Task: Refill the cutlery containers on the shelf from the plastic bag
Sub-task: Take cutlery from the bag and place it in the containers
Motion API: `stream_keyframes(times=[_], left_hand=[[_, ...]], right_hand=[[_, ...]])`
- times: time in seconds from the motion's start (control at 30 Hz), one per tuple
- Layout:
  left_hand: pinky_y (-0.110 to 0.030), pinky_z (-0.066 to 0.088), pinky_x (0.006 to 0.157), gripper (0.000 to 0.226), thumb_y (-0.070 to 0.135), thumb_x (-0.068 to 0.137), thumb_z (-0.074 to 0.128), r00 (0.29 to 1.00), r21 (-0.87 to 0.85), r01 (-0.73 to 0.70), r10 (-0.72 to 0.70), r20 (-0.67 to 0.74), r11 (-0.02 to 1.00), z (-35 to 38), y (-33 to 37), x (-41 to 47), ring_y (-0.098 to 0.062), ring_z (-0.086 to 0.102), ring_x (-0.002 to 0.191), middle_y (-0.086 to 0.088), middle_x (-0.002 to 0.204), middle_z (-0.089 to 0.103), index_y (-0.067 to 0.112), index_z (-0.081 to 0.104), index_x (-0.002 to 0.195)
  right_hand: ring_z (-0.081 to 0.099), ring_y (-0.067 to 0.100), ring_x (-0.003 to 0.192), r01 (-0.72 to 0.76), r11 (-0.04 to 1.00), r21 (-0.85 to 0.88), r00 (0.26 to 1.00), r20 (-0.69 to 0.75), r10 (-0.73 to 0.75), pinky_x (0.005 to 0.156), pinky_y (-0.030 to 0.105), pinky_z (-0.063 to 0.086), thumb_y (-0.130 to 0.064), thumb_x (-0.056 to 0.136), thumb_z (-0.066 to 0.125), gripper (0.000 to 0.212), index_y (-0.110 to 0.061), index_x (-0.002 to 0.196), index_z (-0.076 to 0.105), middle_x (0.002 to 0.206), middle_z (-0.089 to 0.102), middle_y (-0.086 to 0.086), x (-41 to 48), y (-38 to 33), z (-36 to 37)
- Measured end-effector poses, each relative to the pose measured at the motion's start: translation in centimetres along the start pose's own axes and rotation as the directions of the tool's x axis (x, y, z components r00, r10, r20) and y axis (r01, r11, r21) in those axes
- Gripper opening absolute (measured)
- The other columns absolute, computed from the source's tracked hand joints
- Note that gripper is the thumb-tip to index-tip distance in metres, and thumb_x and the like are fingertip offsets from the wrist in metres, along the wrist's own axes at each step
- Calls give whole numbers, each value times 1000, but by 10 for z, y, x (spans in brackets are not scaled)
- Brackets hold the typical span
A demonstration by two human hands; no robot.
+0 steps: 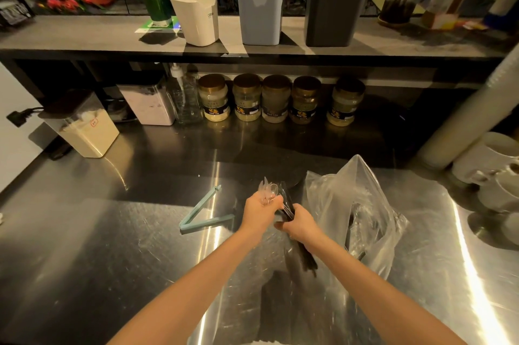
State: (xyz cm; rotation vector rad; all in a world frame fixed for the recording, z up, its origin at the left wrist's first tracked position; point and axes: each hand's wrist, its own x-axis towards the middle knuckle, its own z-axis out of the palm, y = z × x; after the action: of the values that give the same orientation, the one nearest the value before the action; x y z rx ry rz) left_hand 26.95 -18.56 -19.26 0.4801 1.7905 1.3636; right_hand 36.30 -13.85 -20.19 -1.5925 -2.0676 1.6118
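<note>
Frame centre: left hand (259, 212) grips clear spoons (270, 192), fingers (276, 202) curled. Right hand (300, 222) grips dark cutlery (288, 207), possibly forks, beside the plastic bag (362, 198).

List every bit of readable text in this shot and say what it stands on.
"CR": print on the white container; the letters after it are blurred.
Labels on the five jars: too blurred to read.
Red-marked sticker on the powder box: too small to read.

Brushed, glossy steel table (112, 232); thin, clear, crinkled plastic bag (365, 204); smooth matt light-grey plastic container (261, 16); matt grey shelf (84, 35)
</note>
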Motion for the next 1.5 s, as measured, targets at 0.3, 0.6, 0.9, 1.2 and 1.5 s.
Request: stream_keyframes(times=[0.3, 0.6, 0.9, 1.2, 1.5], left_hand=[[-21, 44, 65, 19, 9, 97, 42, 993, -413, 110, -119, 4, 904, -19, 17, 16, -10, 54, 66, 0, 68, 59, 6, 59, 87], [-17, 33, 42, 33, 6, 98, 45, 998, -502, 37, -2, 70, 864, -21, 23, 24, -4, 34, 38, 6, 46, 37, 16, 39, 67], [-32, 57, 72, 39, 31, 76, 77, 986, 198, -136, 114, 118, 971, 4, 20, 13, -8, 64, 81, 7, 92, 63, 8, 57, 101], [-35, 55, 70, 22, 28, 80, 73, 988, 299, -153, 146, 44, 942, 10, 9, 17, -19, 63, 81, -4, 84, 65, 17, 55, 85], [-15, 36, 45, 24, 11, 97, 48, 987, -215, -158, 146, -74, 964, -5, 29, 20, -8, 39, 50, 2, 55, 44, 10, 56, 74]], right_hand=[[38, 6, 42, -325, 555, 765, 930, 364, 44, 39, 16, 37, -11, 93, 55, 17, -10, 79, 47, 55, 42, -1, 6, 8, -14], [33, 3, 36, -335, 352, 874, 919, 385, -82, 32, 13, 30, -31, 86, 54, 24, -11, 74, 47, 59, 41, -1, 6, 10, -15], [44, 9, 57, 14, 969, 245, 998, 52, -27, 53, 23, 38, -10, 94, 50, 8, -13, 100, 46, 75, 47, 1, 8, 7, 2], [58, 18, 91, 77, 977, -201, 973, -199, -117, 62, 17, 38, -14, 96, 50, 29, -5, 122, 42, 114, 59, 9, 1, 1, 5], [47, 13, 59, -65, 954, 291, 996, -43, 81, 51, 22, 42, -10, 92, 56, 21, -8, 110, 47, 79, 52, 7, 8, 3, -4]])
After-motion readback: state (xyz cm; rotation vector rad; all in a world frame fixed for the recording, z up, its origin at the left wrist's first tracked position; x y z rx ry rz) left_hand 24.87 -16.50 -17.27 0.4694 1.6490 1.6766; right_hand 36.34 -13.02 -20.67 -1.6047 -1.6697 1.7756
